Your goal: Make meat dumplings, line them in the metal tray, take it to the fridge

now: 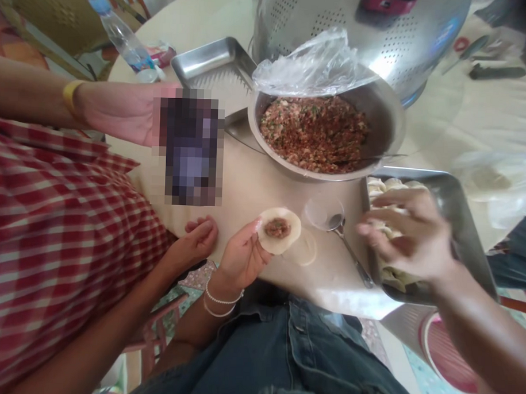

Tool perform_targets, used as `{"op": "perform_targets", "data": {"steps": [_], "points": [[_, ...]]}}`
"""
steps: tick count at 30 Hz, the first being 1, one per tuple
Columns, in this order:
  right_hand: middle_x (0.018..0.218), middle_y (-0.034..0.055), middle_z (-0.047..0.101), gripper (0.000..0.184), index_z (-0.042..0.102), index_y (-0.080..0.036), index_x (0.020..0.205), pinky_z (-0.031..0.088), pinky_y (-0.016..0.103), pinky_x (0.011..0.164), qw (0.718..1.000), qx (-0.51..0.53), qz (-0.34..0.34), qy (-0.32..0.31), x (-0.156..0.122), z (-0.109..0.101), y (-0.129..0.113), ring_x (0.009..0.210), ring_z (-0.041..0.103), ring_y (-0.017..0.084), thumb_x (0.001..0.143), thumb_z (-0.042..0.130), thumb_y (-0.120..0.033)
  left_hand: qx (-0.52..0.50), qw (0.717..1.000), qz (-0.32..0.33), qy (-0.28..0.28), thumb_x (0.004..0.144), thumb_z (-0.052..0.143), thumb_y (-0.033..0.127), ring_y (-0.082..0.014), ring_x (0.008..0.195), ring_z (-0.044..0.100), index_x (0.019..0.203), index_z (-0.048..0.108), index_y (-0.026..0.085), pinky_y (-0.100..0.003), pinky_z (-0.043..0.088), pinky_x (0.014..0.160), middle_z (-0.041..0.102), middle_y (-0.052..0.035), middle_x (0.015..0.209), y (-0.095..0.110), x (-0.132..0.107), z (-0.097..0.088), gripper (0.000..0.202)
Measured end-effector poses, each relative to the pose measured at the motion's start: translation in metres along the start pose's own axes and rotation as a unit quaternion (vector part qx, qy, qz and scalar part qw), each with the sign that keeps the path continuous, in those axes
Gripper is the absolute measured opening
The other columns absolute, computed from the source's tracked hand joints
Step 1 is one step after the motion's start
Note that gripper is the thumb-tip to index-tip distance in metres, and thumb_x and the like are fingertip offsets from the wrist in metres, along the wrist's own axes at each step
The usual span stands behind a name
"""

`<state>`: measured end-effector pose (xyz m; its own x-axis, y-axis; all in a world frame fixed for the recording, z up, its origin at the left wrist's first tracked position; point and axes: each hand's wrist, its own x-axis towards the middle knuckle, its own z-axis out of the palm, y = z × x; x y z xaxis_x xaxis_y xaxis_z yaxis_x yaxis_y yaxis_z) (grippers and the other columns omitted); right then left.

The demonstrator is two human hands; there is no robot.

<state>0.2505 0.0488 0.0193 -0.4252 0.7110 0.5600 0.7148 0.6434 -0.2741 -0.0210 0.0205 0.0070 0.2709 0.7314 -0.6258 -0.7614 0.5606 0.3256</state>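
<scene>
My left hand (243,256) wears white bracelets and holds a round dumpling wrapper (295,225) by its near edge. A small mound of meat filling (278,227) sits in the middle of that wrapper. My right hand (412,236), slightly blurred, is over a metal tray (464,244) with folded dumplings (392,276) in it. Its fingers are apart and curved, with nothing visible between them. Between my hands a spoon (350,246) rests on the table, its bowl end by a clear shallow dish (318,213).
A metal bowl (397,118) of minced filling (312,132), with plastic film (311,63) over its far side, stands ahead. Behind it is a large perforated colander (286,19). At left, another person's hand (119,108) holds a pixelated object (191,148); a bottle (122,37) stands beyond.
</scene>
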Motion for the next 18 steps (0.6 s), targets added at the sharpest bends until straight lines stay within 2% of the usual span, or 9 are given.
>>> {"op": "perform_targets", "data": {"steps": [1,3,7,10,14,16,18], "points": [[0.098,0.0088,0.062,0.021,0.069,-0.022,0.091,0.049,0.040,0.076,0.998,-0.011,-0.012,-0.061,-0.004,0.004,-0.004,0.088,0.062,0.023,0.084,0.066,-0.041,0.002,1.000,-0.003,-0.002,0.099,0.027,0.018,-0.0267,0.121,0.062,0.122,0.065,0.012,-0.042,0.046,0.108,0.078,-0.0095,0.100,0.001,-0.001,0.001,0.044],[0.117,0.0157,0.057,0.038,0.069,-0.018,0.108,0.048,0.044,0.083,0.990,-0.027,-0.013,-0.136,-0.007,0.010,-0.009,0.102,0.058,0.028,0.084,0.064,-0.047,0.008,1.000,-0.006,-0.014,0.099,0.027,0.020,-0.0271,0.123,0.061,0.125,0.064,0.015,-0.043,0.045,0.109,0.077,-0.0071,0.103,0.001,-0.002,0.002,0.045],[0.137,0.0166,0.045,0.059,0.069,-0.024,0.118,0.042,0.051,0.090,0.974,-0.062,0.042,-0.213,-0.002,0.019,-0.009,0.114,0.050,0.034,0.083,0.052,-0.068,0.019,1.000,0.005,-0.025,0.098,0.032,0.020,-0.0271,0.123,0.060,0.133,0.056,0.006,-0.044,0.044,0.111,0.074,-0.0130,0.112,-0.003,-0.001,0.003,0.044],[0.143,0.0161,0.042,0.063,0.069,-0.028,0.119,0.039,0.051,0.091,0.964,-0.074,0.047,-0.250,0.006,0.026,-0.013,0.118,0.047,0.034,0.083,0.045,-0.074,0.024,0.999,0.006,-0.023,0.097,0.034,0.020,-0.0267,0.122,0.061,0.131,0.058,0.004,-0.042,0.044,0.110,0.073,-0.0161,0.113,-0.007,0.001,0.004,0.044],[0.146,0.0178,0.043,0.069,0.074,-0.023,0.109,0.035,0.052,0.096,0.949,-0.101,0.048,-0.294,0.015,0.037,-0.022,0.126,0.043,0.036,0.086,0.034,-0.074,0.025,0.999,0.001,-0.034,0.098,0.032,0.020,-0.0268,0.123,0.061,0.129,0.059,0.004,-0.043,0.043,0.111,0.074,-0.0157,0.113,-0.009,0.002,0.006,0.044],[0.145,0.0182,0.046,0.071,0.076,-0.021,0.103,0.034,0.053,0.096,0.949,-0.107,0.051,-0.294,0.017,0.037,-0.025,0.126,0.044,0.036,0.088,0.031,-0.074,0.022,0.999,0.007,-0.037,0.098,0.032,0.020,-0.0267,0.125,0.059,0.131,0.057,0.004,-0.043,0.042,0.112,0.073,-0.0158,0.114,-0.010,0.002,0.008,0.045],[0.140,0.0180,0.049,0.070,0.076,-0.021,0.104,0.035,0.051,0.093,0.960,-0.095,0.044,-0.261,0.017,0.032,-0.028,0.122,0.046,0.035,0.088,0.031,-0.073,0.016,0.999,0.016,-0.035,0.099,0.030,0.020,-0.0262,0.127,0.057,0.132,0.056,0.004,-0.043,0.040,0.113,0.073,-0.0157,0.115,-0.009,0.002,0.009,0.045]]}}
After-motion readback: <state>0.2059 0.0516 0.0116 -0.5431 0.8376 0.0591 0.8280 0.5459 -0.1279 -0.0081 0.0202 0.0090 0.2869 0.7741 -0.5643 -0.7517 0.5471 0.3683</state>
